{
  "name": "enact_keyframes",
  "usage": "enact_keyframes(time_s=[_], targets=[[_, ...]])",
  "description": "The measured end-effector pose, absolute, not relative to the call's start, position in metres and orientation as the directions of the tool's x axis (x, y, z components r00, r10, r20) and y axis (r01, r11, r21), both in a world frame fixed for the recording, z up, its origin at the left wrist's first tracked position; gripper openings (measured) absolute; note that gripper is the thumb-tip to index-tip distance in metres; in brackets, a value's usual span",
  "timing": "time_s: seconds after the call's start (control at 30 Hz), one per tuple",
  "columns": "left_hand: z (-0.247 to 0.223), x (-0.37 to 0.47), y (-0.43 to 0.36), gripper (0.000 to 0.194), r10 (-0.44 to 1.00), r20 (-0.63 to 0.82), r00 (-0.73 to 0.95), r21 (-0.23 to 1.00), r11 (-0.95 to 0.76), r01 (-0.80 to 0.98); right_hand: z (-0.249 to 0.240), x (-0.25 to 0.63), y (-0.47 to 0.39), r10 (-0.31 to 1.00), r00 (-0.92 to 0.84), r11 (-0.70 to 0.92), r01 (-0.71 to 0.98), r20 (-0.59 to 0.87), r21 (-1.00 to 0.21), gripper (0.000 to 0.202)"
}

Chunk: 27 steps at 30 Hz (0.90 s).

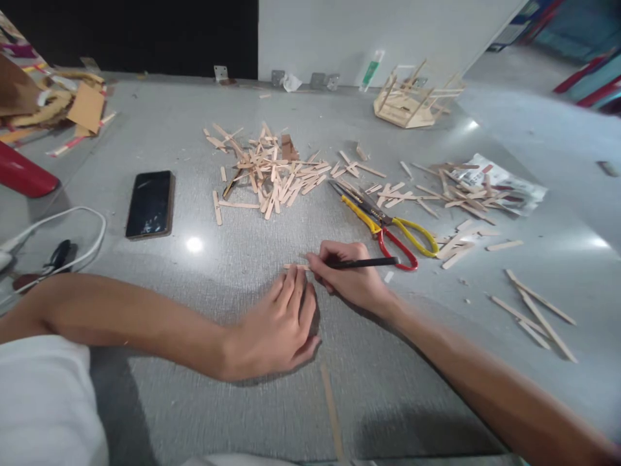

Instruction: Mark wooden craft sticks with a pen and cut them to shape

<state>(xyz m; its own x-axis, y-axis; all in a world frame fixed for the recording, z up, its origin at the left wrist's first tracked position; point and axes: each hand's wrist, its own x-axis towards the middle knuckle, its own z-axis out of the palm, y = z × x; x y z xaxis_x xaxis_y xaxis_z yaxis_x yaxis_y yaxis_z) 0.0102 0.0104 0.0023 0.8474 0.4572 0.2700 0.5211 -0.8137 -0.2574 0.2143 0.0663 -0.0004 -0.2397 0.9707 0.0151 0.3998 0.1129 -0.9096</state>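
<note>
In the head view my left hand [290, 317] rests on the table with its fingers stretched forward. Their tips press on a small wooden stick [291, 266], and most of that stick is hidden by my two hands. My right hand [352, 275] grips a black pen [371, 262]. The pen's tip is behind my fingers, close to the stick's right end. Just beyond my right hand lie pliers with red and yellow handles [383, 223], their jaws pointing to the far left. A longer wooden strip [332, 411] lies on the table below my hands.
A heap of cut wooden sticks [276, 171] lies at the middle back. More sticks lie around a plastic packet [509, 184] and at the right [538, 310]. A small stick frame [412, 100] stands by the back panel. A phone [151, 204] and white cable [92, 210] are left.
</note>
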Motion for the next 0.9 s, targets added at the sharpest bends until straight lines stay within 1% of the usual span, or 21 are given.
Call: enact_keyframes(time_s=[0.07, 0.27, 0.63, 0.9], targets=[[0.0026, 0.0099, 0.0097, 0.069, 0.468, 0.265, 0.843, -0.253, -0.810, 0.529, -0.0020, 0.2145, 0.0668, 0.972, -0.235, 0.098, 0.397, 0.002, -0.912, 0.052], [0.0041, 0.0099, 0.0094, 0.068, 0.477, 0.265, 0.838, -0.250, -0.806, 0.537, -0.0045, 0.2154, 0.0654, 0.972, -0.233, 0.121, 0.433, 0.019, -0.893, 0.050], [0.0027, 0.0104, 0.0061, 0.069, 0.491, 0.269, 0.829, -0.271, -0.787, 0.554, -0.0053, 0.2158, 0.0646, 0.976, -0.217, 0.094, 0.425, -0.001, -0.900, 0.051], [0.0052, 0.0102, 0.0055, 0.071, 0.495, 0.230, 0.838, -0.277, -0.792, 0.544, -0.0059, 0.2161, 0.0643, 0.974, -0.225, 0.113, 0.435, 0.013, -0.893, 0.049]])
